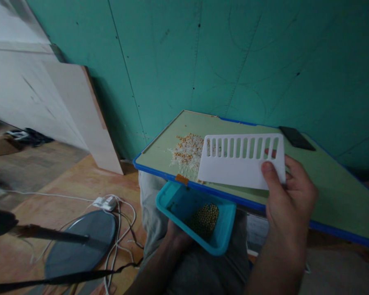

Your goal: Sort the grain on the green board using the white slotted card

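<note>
My right hand (287, 194) pinches the right end of a flat white plastic scraper (233, 172) with a row of slots along its upper edge. The scraper is tilted over the green board, its left end close to a spread pile of white rice-like grains (184, 162) mixed with yellow peas (184, 155). Below the board's front edge, my left hand (180, 235) supports a turquoise plastic tub (226, 233) from beneath; most of its fingers are hidden by the tub. A heap of round peas (206, 217) lies inside the tub, toward its right end.
The green tabletop (335, 192) has a blue rim and touches the teal wall (172, 61). A dark phone (297, 138) lies near its back edge. At left are a leaning panel (83, 110), a round grey stand base (83, 241), white cables (119, 229) and a power strip (106, 203).
</note>
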Available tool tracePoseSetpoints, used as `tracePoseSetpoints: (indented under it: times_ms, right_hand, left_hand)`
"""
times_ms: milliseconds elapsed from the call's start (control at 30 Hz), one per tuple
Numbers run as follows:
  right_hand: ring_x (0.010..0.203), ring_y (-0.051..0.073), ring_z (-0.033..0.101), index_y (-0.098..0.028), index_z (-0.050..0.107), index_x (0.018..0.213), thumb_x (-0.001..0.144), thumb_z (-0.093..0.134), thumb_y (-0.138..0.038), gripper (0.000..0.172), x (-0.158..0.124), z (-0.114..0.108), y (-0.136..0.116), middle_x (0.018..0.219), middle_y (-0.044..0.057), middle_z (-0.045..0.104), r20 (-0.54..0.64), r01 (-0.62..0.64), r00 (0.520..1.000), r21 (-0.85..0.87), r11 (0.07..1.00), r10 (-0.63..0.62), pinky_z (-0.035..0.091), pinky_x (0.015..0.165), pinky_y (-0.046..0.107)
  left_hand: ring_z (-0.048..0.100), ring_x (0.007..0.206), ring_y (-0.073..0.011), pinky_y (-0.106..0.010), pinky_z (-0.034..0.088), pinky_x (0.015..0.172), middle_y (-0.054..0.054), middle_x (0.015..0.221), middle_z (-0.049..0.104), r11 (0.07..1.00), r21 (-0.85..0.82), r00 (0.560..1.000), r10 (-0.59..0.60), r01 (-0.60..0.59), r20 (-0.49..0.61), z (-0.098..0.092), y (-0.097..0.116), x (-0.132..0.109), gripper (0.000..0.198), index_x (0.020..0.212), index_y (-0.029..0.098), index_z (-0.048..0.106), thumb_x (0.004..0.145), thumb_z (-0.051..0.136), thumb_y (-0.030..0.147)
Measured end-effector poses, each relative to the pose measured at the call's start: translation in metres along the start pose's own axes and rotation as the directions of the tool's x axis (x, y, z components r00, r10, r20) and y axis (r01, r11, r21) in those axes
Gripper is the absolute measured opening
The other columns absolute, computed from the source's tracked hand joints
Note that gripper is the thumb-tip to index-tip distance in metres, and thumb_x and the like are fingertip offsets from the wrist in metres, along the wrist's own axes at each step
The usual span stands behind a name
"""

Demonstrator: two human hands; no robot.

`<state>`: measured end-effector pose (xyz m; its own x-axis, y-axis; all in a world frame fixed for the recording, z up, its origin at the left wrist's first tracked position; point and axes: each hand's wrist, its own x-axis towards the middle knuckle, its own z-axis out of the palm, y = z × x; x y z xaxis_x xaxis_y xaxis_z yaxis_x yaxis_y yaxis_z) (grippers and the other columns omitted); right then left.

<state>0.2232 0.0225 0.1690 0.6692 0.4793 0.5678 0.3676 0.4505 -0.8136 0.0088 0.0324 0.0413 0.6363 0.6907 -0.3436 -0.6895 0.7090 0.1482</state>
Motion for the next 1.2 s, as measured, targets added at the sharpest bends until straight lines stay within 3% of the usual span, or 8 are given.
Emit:
tracePoseSetpoints:
  times_ms: [167,333,433,567,767,1000,1200]
  right_hand:
    - [0.108,0.030,0.090,-0.030,0.095,0.122,0.090,0.108,-0.058,0.045,-0.001,0.001,-0.001,0.124,0.008,0.096,0.009,-0.003,1.000,-0.004,1.000,0.003,0.072,0.111,0.055]
    - [0.111,0.030,0.090,-0.029,0.094,0.122,0.090,0.108,-0.055,0.044,0.000,0.001,0.000,0.126,0.009,0.096,0.006,0.012,1.000,0.017,1.000,-0.012,0.072,0.114,0.056]
    - [0.112,0.031,0.090,-0.028,0.094,0.124,0.090,0.108,-0.056,0.045,-0.001,0.000,0.000,0.128,0.009,0.095,0.016,0.001,1.000,0.010,1.000,-0.001,0.071,0.115,0.057]
    - [0.111,0.031,0.089,-0.028,0.093,0.123,0.091,0.107,-0.059,0.046,-0.002,0.000,-0.002,0.126,0.009,0.095,0.016,-0.013,1.000,-0.002,1.000,0.013,0.071,0.114,0.059]
    - [0.114,0.033,0.088,-0.028,0.092,0.124,0.092,0.105,-0.058,0.046,-0.001,0.000,-0.003,0.127,0.010,0.093,0.020,0.003,1.000,-0.024,1.000,-0.003,0.072,0.112,0.059]
    - [0.111,0.033,0.090,-0.028,0.094,0.125,0.090,0.107,-0.059,0.049,0.000,-0.001,-0.001,0.125,0.010,0.094,0.016,-0.039,0.999,0.007,0.999,0.039,0.071,0.112,0.060]
    - [0.107,0.030,0.088,-0.025,0.094,0.124,0.089,0.109,-0.052,0.047,-0.002,0.004,-0.004,0.122,0.009,0.094,-0.082,0.001,0.997,0.038,0.999,0.002,0.068,0.118,0.058]
  left_hand:
    - [0.070,0.167,-0.0408,-0.056,0.053,0.143,-0.013,0.133,0.097,1.000,0.002,1.000,-0.022,0.022,-0.006,0.006,0.001,-0.003,0.042,0.118,0.025,0.097,0.109,0.060,0.044]
    - [0.070,0.168,-0.0389,-0.053,0.057,0.139,-0.012,0.145,0.094,1.000,-0.019,0.999,-0.026,0.025,-0.022,0.005,0.000,-0.002,0.046,0.120,0.026,0.095,0.113,0.057,0.051]
    - [0.070,0.167,-0.0405,-0.056,0.056,0.140,-0.017,0.147,0.093,1.000,-0.026,1.000,-0.014,0.014,-0.011,0.001,0.000,0.001,0.051,0.126,0.022,0.095,0.113,0.059,0.056]
    - [0.069,0.167,-0.0421,-0.059,0.055,0.141,-0.013,0.147,0.093,1.000,0.002,0.999,-0.009,0.009,0.043,0.000,0.000,0.002,0.050,0.127,0.026,0.096,0.114,0.061,0.058]
    - [0.074,0.161,-0.0432,-0.061,0.054,0.142,-0.016,0.137,0.096,0.999,-0.008,0.997,-0.036,0.037,0.071,0.009,0.001,0.000,0.050,0.130,0.024,0.095,0.111,0.064,0.059]
    - [0.069,0.167,-0.0428,-0.058,0.055,0.140,-0.015,0.140,0.095,1.000,-0.025,0.997,0.003,-0.005,-0.073,0.012,0.001,-0.004,0.051,0.118,0.023,0.096,0.116,0.054,0.053]
    - [0.077,0.156,-0.0450,-0.064,0.055,0.139,-0.018,0.126,0.097,0.998,-0.054,0.996,-0.023,0.019,-0.081,0.018,0.004,-0.006,0.064,0.111,0.021,0.097,0.119,0.045,0.057]
